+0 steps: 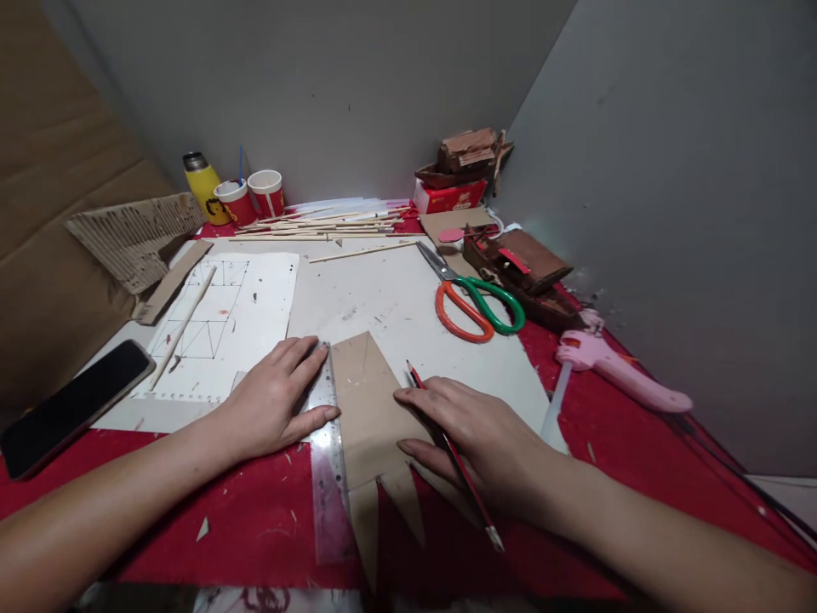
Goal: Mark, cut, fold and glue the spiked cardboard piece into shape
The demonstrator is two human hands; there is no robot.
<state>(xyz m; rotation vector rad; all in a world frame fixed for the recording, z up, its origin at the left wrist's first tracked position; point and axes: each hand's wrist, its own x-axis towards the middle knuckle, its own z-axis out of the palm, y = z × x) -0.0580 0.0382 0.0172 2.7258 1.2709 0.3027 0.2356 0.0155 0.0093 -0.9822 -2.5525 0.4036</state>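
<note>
A clear plastic ruler (330, 502) lies along the left edge of a piece of brown cardboard (367, 417) whose near end is cut into pointed strips. My left hand (274, 400) is closed on the ruler, its fingertips near the far end and the thumb across the middle. My right hand (469, 434) holds a red-and-black pencil (465, 477), slanted with its sharpened tip pointing away from me. The thumb and a fingertip of that hand touch the cardboard's right side. Faint pencil lines show near the cardboard's far end.
Scissors (469, 298) with orange and green handles lie beyond my right hand. A pink glue gun (622, 370) is farther right. On the left are a phone (77, 404) and a drawn sheet (255, 315). Wooden sticks (332, 226), paper cups (265, 191) and brown boat models (523, 264) stand behind.
</note>
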